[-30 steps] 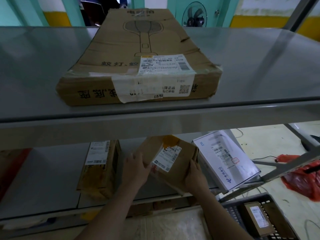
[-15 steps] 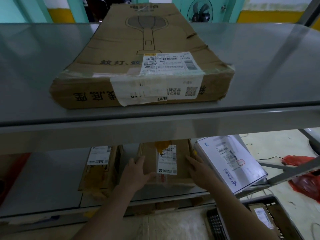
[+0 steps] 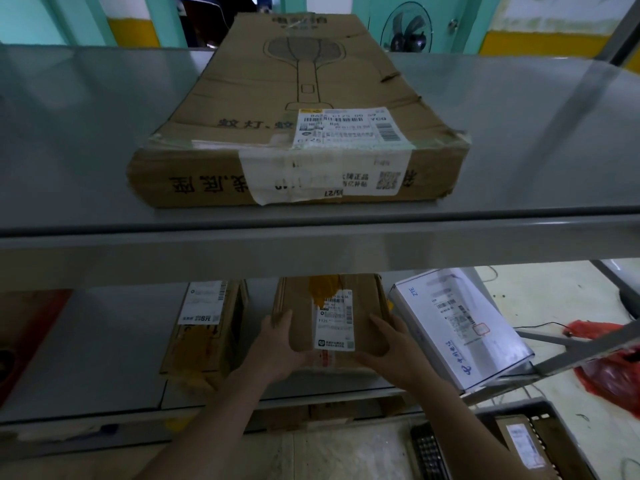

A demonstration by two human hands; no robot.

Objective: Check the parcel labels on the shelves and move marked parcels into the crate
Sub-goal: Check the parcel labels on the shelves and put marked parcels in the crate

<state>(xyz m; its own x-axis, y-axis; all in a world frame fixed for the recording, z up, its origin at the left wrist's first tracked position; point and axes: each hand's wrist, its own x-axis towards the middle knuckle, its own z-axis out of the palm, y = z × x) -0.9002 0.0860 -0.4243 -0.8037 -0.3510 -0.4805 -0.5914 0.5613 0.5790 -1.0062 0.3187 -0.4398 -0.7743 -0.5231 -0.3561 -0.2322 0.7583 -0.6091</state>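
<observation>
Both hands [image 3: 337,344] grip the brown parcel [image 3: 329,317] on the lower shelf [image 3: 104,358].

Both hands are on the brown parcel [image 3: 332,317] on the lower shelf [image 3: 104,358]: the left hand [image 3: 277,348] holds its left near corner, the right hand [image 3: 394,348] its right one, and its white label [image 3: 335,320] faces up. Left of that parcel lies a narrow cardboard parcel [image 3: 204,330]; right of it, a white box [image 3: 457,323] sits tilted at the shelf's end. Above it, on the upper shelf [image 3: 86,150], rests a long flat carton [image 3: 304,116]. Below and right of it, on the floor, a dark crate [image 3: 540,441] holds one small parcel [image 3: 519,441].
</observation>
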